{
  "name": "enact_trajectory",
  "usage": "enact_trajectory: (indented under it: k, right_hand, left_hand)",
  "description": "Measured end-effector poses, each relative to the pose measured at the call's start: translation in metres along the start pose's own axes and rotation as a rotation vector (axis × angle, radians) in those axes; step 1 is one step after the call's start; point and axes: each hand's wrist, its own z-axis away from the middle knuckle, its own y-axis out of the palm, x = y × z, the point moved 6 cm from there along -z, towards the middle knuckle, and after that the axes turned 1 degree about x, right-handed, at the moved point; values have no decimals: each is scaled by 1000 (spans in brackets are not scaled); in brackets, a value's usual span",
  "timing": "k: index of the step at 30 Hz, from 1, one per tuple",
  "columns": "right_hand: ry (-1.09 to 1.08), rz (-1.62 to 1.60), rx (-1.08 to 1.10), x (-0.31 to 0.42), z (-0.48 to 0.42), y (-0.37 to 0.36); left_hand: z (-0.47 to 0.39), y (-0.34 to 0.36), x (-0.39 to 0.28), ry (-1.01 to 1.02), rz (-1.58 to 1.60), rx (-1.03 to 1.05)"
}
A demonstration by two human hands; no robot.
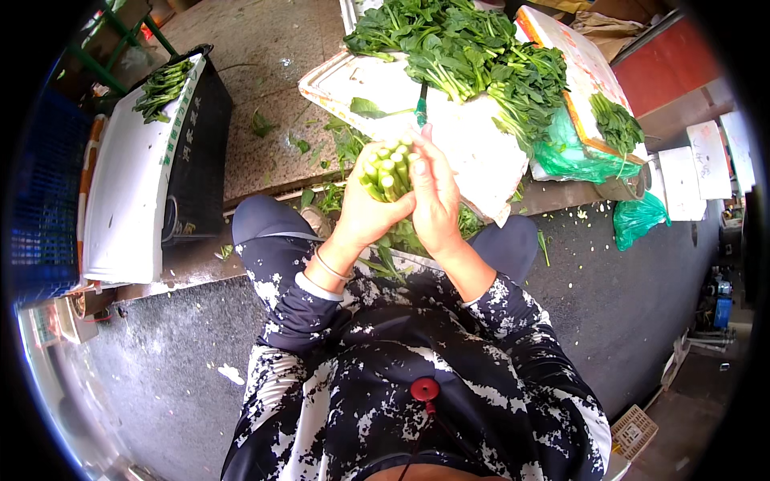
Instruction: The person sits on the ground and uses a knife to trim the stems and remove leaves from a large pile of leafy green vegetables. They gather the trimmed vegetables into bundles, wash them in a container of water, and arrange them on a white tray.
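Observation:
My left hand (373,201) is wrapped around a bundle of green leafy-vegetable stalks (388,171), cut ends facing up. My right hand (436,192) lies against the right side of the bundle, its fingers mostly straight; whether it grips any stalk is unclear. The leaves of the bundle hang below my hands, partly hidden. Just beyond them, a knife with a green handle (421,108) rests on a white foam lid (475,144). A large heap of leafy greens (457,48) covers the lid's far side, and one loose leafy stem (370,108) lies near the handle.
At left, a bunch of greens (165,87) lies on a white foam box lid (129,180) beside a black crate (198,156). Another bunch (616,123) sits on a foam box at right, above green plastic bags (640,222). Trimmed leaves litter the raised stone floor (271,66).

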Motion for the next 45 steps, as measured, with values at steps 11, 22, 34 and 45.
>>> enact_trajectory:
  k: [11, 22, 34, 45]
  right_hand:
    - [351, 961, -113, -76, -120, -66]
    - [528, 571, 127, -79, -121, -69]
    - [53, 282, 501, 25, -29, 10]
    - [354, 211, 355, -16, -32, -18]
  left_hand:
    - [3, -28, -13, 157, -53, -74]
    - [10, -42, -30, 222, -212, -29]
    - [10, -35, -43, 125, -369, 33]
    - [18, -44, -21, -160, 13, 171]
